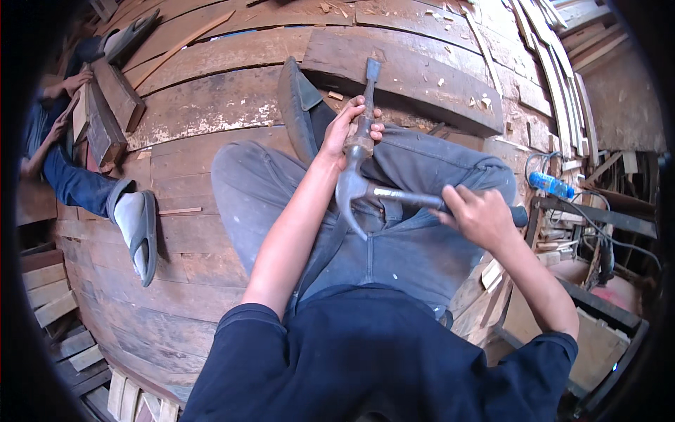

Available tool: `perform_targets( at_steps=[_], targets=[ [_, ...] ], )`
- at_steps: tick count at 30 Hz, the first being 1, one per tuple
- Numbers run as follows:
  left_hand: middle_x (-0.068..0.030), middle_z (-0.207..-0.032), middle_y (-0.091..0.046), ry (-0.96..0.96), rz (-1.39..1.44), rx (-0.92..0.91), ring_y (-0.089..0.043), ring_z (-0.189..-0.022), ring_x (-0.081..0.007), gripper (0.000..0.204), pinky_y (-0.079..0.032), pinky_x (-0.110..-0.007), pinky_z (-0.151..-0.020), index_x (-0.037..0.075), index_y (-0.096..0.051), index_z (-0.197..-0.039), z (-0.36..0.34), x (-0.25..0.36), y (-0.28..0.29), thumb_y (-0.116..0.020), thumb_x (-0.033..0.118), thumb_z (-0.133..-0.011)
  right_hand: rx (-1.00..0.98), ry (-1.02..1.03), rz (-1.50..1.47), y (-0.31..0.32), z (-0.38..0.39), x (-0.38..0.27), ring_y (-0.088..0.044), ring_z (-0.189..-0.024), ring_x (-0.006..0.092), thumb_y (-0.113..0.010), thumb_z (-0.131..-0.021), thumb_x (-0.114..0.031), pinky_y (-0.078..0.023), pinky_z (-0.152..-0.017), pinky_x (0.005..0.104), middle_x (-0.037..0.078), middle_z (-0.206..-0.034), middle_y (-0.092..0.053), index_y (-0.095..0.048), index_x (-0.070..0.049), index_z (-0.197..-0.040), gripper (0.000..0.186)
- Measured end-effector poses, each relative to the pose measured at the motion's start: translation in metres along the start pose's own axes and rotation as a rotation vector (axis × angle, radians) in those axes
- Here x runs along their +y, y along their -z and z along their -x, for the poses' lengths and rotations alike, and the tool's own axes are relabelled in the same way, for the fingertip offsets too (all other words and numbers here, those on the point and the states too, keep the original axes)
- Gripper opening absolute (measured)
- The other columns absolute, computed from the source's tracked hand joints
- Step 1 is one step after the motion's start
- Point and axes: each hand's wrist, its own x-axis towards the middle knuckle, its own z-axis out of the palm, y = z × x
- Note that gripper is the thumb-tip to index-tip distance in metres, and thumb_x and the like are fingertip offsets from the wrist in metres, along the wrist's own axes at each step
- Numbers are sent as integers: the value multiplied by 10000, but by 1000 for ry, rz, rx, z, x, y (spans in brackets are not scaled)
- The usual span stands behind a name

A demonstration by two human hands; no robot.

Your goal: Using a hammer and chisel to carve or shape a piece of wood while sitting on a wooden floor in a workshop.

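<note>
My left hand (346, 133) is closed around the wooden handle of a chisel (370, 83), whose metal blade points away from me above a thick plank (422, 88). In my right hand (478, 214) is a claw hammer (404, 195), gripped along its dark handle. The hammer's head lies at the butt end of the chisel handle, with its curved claw pointing back toward me. Whether the two touch, I cannot tell. Both tools are above my lap, between my bent legs.
Wood chips are scattered over the plank floor (204, 105). A blue power tool (552, 184) with a cord lies at the right among wood strips. At the far left, another person's hands (74, 83) rest on wooden blocks (105, 133). Short boards (49, 292) are stacked at the lower left.
</note>
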Motion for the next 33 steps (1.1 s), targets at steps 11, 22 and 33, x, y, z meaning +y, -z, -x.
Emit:
perform_targets(
  at_steps=[11, 22, 33],
  targets=[
    [-150, -1058, -549, -43, -36, 3, -531, -827, -225, 122, -510, -306, -670, 157, -526, -1133, 3, -4, -1, -519, 142, -1012, -58, 22, 56, 5, -2, 10, -575, -413, 156, -643, -906, -517, -424, -357, 301, 11, -643, -559, -532, -126, -824, 415],
    [-149, -1050, -561, -45, -46, 40, -534, -834, -234, 139, -508, -320, -672, 160, -543, -1139, 2, -6, -5, -529, 138, -1003, -169, -6, -5, 10, 4, 9, -616, -463, 176, -631, -905, -537, -432, -376, 322, 28, -637, -595, -506, -121, -831, 441],
    [-142, -1042, -555, -29, -36, 70, -541, -833, -234, 119, -510, -314, -677, 155, -532, -1125, 4, -7, -10, -499, 133, -1014, 0, 169, -24, 6, 6, 16, -534, -426, 129, -668, -867, -534, -385, -369, 297, 4, -613, -516, -504, -148, -776, 429]
  ],
)
